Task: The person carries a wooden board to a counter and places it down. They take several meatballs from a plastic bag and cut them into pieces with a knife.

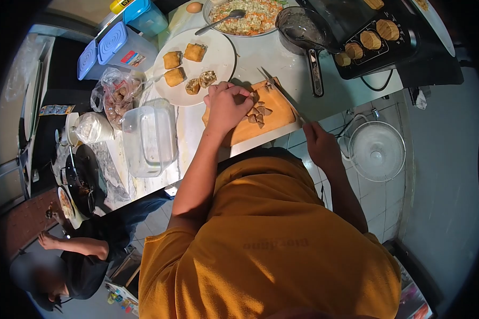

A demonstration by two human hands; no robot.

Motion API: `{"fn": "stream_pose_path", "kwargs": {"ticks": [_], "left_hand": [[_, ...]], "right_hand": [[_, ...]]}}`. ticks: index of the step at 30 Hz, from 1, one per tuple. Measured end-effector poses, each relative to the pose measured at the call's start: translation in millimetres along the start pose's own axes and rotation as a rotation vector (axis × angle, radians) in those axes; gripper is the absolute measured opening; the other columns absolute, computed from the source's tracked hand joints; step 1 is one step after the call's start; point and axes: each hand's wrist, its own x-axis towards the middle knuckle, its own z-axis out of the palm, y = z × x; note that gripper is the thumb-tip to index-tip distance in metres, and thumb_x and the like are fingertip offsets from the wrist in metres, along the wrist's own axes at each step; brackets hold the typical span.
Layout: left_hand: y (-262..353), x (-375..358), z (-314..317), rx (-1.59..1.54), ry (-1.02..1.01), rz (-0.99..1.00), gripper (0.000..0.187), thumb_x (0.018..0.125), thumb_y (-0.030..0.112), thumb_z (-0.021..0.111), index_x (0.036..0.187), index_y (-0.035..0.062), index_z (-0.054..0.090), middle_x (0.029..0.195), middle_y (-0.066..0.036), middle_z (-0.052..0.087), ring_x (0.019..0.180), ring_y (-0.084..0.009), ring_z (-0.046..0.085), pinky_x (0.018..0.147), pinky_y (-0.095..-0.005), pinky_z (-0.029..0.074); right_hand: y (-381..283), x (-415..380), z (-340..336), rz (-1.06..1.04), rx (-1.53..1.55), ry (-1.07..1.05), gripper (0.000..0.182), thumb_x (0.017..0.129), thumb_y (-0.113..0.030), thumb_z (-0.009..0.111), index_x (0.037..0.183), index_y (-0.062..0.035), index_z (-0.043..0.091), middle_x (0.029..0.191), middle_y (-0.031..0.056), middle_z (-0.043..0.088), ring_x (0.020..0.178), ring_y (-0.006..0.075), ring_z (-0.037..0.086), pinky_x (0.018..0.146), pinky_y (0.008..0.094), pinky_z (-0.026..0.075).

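Left hand (226, 103) is curled down on the cut pieces (258, 114) on the wooden cutting board (279, 114). Right hand (319, 142) grips the knife (282, 93), blade angling up-left toward those left fingers (245, 94), just beside them.

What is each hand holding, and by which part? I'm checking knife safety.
The right hand holds a knife by its handle end, blade over the cutting board. The left hand presses down on food pieces, fingertips on top.
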Motion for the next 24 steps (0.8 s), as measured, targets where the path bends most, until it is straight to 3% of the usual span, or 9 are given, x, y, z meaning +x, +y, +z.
{"fn": "stream_pose_path", "kwargs": {"ticks": [5, 12, 14, 24], "left_hand": [[0, -7, -23, 0.045, -0.042, -0.039, 0.019, 0.073, 0.026, 0.073, 0.090, 0.0161, 0.075, 0.101, -0.004, 0.063, 0.108, -0.0295, 0.048, 0.095, -0.0425, 0.032], [-9, -21, -38, 0.113, -0.042, 0.033, 0.019, 0.071, 0.026, 0.075, 0.086, 0.0139, 0.074, 0.103, -0.009, 0.063, 0.105, -0.0307, 0.048, 0.090, -0.0417, 0.032], [-11, -23, -36, 0.094, -0.068, 0.018, 0.019, 0.073, 0.027, 0.076, 0.087, 0.0136, 0.074, 0.102, -0.009, 0.062, 0.104, -0.0305, 0.048, 0.090, -0.0413, 0.032], [-13, -28, -30, 0.051, -0.025, 0.052, 0.020, 0.080, 0.029, 0.075, 0.092, 0.0133, 0.073, 0.097, -0.007, 0.060, 0.099, -0.0287, 0.050, 0.088, -0.0396, 0.033]], "right_hand": [[-4, 8, -5, -0.025, -0.117, -0.034, 0.039, 0.100, -0.044, 0.047, 0.098, -0.0081, 0.062, 0.078, 0.0174, 0.068, 0.082, 0.0415, 0.065, 0.070, 0.0498, 0.050], [-7, -2, -9, -0.049, -0.143, -0.138, 0.041, 0.099, -0.046, 0.048, 0.097, -0.0088, 0.063, 0.078, 0.0165, 0.068, 0.081, 0.0394, 0.066, 0.070, 0.0483, 0.050], [-4, -1, -5, -0.041, -0.095, -0.067, 0.038, 0.099, -0.043, 0.052, 0.103, -0.0068, 0.064, 0.074, 0.0175, 0.065, 0.075, 0.0385, 0.066, 0.067, 0.0431, 0.049], [-5, -1, -4, -0.006, -0.018, -0.042, 0.039, 0.098, -0.047, 0.051, 0.103, -0.0105, 0.065, 0.071, 0.0137, 0.065, 0.073, 0.0369, 0.066, 0.066, 0.0439, 0.049]]}}
